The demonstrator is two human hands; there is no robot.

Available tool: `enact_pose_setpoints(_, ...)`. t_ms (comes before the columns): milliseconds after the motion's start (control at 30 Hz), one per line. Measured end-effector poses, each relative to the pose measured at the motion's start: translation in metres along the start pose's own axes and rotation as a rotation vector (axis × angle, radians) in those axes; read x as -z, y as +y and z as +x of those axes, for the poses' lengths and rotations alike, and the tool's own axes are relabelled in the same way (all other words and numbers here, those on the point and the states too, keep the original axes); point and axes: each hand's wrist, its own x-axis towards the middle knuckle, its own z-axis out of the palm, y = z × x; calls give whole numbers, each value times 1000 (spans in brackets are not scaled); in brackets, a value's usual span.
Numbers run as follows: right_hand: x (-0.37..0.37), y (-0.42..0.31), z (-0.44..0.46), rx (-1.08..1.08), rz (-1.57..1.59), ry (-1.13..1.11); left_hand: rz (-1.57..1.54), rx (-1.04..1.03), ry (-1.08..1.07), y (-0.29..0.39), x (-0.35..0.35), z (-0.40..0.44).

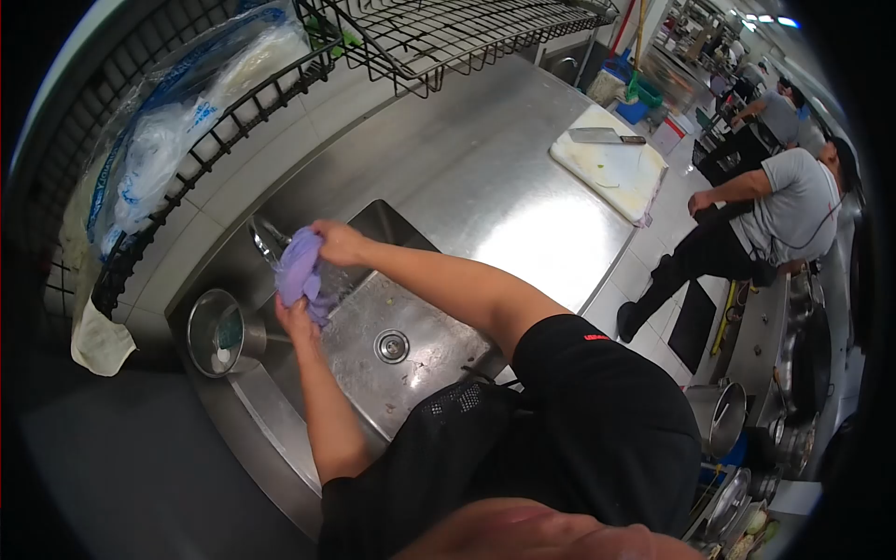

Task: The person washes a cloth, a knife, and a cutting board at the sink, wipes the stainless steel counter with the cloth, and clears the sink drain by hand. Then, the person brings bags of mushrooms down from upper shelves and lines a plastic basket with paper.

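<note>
A wet purple cloth [301, 265] is bunched between my two hands over the sink, close to the faucet [265, 239]. My right hand [340, 245] grips its upper end with closed fingers. Lower down, my left hand [298, 319] is closed on the other end. Water appears to run at the faucet, beside the cloth. Beneath my arms lies the steel sink [411, 336] with its round drain [392, 346]; small scraps cling to the basin floor. Some of my fingers are hidden behind the folds.
A metal bowl [214, 333] with a green scrubber stands left of the sink. Wire shelving [448, 37] hangs above, holding plastic bags [159, 159]. A knife [605, 136] lies on a white cutting board [611, 177]. A person [793, 201] stands on the right.
</note>
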Motion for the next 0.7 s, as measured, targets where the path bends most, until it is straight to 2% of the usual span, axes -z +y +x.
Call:
enact_pose_setpoints(33,9,3,-4,45,-338,112,170,-105,-4,13,-8,2)
enact_pose_setpoints(67,14,5,-7,12,-438,63,172,-107,-9,24,-17,3)
enact_pose_setpoints(100,7,7,-10,18,-437,65,490,-264,-28,42,-31,0)
enact_pose_setpoints(133,-6,11,-14,286,-475,58,804,-425,-39,54,-45,-2)
enact_pose_setpoints(167,-17,13,-18,550,-504,49,804,-430,-34,62,-57,-6)
enact_pose_setpoints(233,-26,4,-19,502,-380,-41,439,-313,-220,72,-71,-14)
enact_pose_setpoints(267,-30,-1,-18,448,-258,-127,167,-281,-175,60,-57,-11)
enact_pose_setpoints(300,-33,-1,-15,458,-259,-128,169,-290,-173,51,-51,-14)
enact_pose_setpoints(367,-41,2,-8,294,-294,-58,-60,-227,153,37,-41,-23)
enact_pose_setpoints(400,-49,-1,-13,301,-290,-61,-58,-233,158,28,-36,-33)
enact_pose_setpoints(467,-66,-14,-29,392,-294,25,-420,241,283,14,-32,-49)
enact_pose_setpoints(500,-70,-22,-41,394,-297,19,-424,239,286,14,-32,-50)
enact_pose_setpoints(567,-79,-30,-66,551,-191,-210,-589,110,118,19,-31,-60)
enact_pose_setpoints(600,-84,-30,-72,650,-241,-170,-665,52,36,20,-28,-68)
enact_pose_setpoints(633,-81,-26,-74,640,-237,-170,-745,-11,-49,22,-28,-73)
enact_pose_setpoints(700,-63,-21,-74,472,-67,-289,-905,-152,-222,24,-28,-80)
